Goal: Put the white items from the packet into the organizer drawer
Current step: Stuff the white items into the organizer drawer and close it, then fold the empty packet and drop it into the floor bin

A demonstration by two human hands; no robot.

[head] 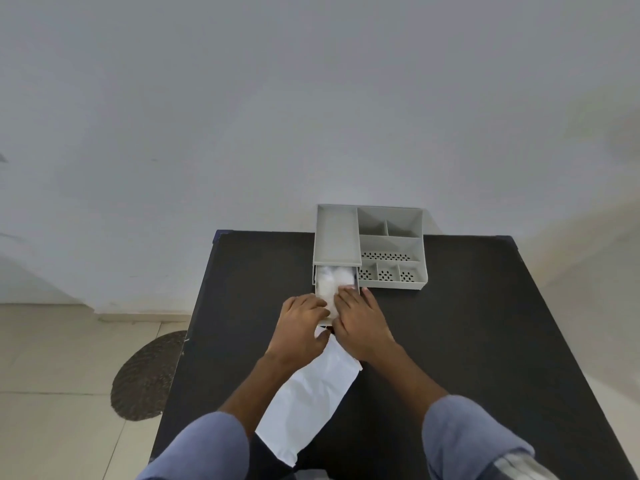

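A grey organizer (391,244) stands at the far edge of the black table (467,341). Its drawer (316,277) is pulled out toward me on the left side, with white items (329,282) lying inside. My left hand (299,327) rests at the drawer's front left, fingers curled over the white items and the packet's mouth. Beside it, my right hand (358,323) lies flat, its fingertips pressing on the white items in the drawer. The white packet (311,400) stretches from under both hands back toward me along the table.
The organizer's top has several open compartments (389,221), some with perforated bottoms. A dark oval mat (149,375) lies on the tiled floor to the left of the table. A white wall rises behind the table.
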